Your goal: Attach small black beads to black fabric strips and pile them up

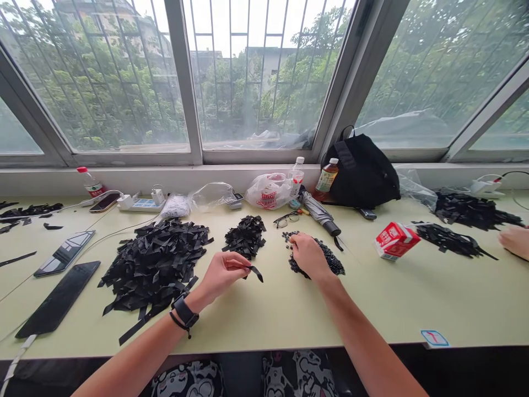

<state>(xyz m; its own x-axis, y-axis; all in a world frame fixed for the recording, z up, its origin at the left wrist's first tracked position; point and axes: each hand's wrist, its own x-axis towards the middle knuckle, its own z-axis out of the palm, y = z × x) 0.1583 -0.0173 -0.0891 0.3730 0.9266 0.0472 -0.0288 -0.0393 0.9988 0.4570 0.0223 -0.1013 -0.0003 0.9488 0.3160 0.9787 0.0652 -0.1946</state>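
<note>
My left hand (225,274) pinches a short black fabric strip (257,274) between thumb and fingertips, its free end pointing right. Over a pile of small black plastic pieces (334,263) is my right hand (309,255), its fingers curled down at the pile's left side; whatever lies between the fingertips is hidden. A large heap of black strips (159,264) spreads left of my left hand. Just beyond that hand, a smaller heap of strips (245,234) lies between the big heap and the plastic pieces.
Eyeglasses (286,220) and a folded umbrella (320,212) lie behind the plastic pieces. A red-and-white carton (397,241) stands at right, near another person's hand (514,241). Phones (60,298) and cables lie at left. A black backpack (361,173) leans by the window.
</note>
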